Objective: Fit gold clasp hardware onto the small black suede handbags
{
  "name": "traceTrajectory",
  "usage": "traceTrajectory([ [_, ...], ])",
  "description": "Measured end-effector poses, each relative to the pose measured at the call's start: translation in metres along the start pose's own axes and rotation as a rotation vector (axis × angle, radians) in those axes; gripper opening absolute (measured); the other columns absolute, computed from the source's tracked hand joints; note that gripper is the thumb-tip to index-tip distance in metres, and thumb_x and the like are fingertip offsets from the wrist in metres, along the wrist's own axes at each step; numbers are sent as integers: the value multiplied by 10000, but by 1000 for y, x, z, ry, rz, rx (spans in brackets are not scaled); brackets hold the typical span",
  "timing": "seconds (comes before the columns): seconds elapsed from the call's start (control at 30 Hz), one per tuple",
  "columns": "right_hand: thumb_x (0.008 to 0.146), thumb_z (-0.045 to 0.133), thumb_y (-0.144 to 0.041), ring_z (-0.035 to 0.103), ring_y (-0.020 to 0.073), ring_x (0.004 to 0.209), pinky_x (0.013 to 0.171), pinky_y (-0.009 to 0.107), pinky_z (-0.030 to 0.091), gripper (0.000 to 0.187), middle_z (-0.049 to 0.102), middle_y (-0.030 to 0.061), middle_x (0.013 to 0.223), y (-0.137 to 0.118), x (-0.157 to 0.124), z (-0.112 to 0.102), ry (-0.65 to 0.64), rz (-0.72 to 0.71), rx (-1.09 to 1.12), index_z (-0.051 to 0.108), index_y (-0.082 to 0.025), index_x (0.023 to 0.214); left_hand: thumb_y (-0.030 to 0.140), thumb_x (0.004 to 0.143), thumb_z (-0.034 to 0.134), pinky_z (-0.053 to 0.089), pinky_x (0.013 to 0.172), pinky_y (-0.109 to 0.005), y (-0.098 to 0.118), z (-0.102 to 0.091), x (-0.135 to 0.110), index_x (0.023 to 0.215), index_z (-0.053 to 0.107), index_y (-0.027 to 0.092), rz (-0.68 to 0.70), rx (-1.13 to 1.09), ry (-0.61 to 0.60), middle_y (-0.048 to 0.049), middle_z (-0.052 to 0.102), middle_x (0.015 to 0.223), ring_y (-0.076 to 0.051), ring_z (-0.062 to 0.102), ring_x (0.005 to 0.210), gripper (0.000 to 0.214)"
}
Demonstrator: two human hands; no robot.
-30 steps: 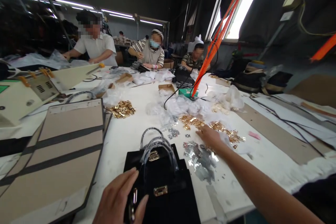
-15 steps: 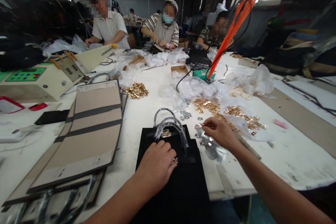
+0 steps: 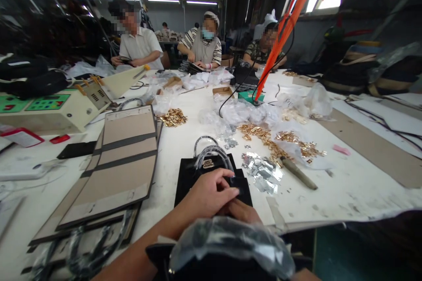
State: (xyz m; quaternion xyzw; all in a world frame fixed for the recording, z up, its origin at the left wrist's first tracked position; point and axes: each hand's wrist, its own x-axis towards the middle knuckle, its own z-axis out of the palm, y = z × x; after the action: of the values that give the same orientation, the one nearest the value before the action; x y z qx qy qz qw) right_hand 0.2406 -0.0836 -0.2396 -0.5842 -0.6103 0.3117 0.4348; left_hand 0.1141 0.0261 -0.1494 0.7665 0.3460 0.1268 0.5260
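Note:
A black handbag lies at the table's front edge, its clear-wrapped handles standing up and a small gold fitting on its top part. My left hand is on the bag, fingers curled round its material, index finger and thumb toward the right. Under and beside it is my right hand, its fingers hidden by the left. Close to me, a lifted black part with a plastic-wrapped handle covers my right wrist and forearm. Whatever lies between my fingers cannot be made out.
Silver metal plates lie right of the bag, with gold fittings behind and a grey-brown stick-like tool beside. Brown-backed panels are stacked left, near a cream machine. An orange cord hangs down. Three people work opposite.
My right hand has left the metal plates and come in to the bag, under my left hand. A black part with a wrapped handle now stands raised in front. My left hand has turned.

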Motion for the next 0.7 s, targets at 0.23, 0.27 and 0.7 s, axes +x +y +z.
traceTrajectory([
  [0.23,935,596,-290,699,225,872,785,342,563,156,737,45,950,7,28,-16,291,108,90,698,-233,1039,239,927,562,448,1098,-421,-18,13,-2,1329,593,187,133,290,246,-122,652,1344,-266,591,1260,407],
  [0.27,930,615,-331,702,223,853,755,336,566,168,729,42,928,9,30,-24,314,168,110,682,-229,1046,203,900,570,441,1109,-439,-26,13,-1,1329,592,171,131,398,245,-135,646,1342,-280,579,1269,431],
  [0.7,890,640,-325,692,195,779,759,329,525,199,758,18,866,5,8,-67,159,222,-150,752,-242,1033,460,817,766,542,876,-396,-24,12,14,1154,683,200,91,846,59,-83,677,1079,-300,686,993,434],
])
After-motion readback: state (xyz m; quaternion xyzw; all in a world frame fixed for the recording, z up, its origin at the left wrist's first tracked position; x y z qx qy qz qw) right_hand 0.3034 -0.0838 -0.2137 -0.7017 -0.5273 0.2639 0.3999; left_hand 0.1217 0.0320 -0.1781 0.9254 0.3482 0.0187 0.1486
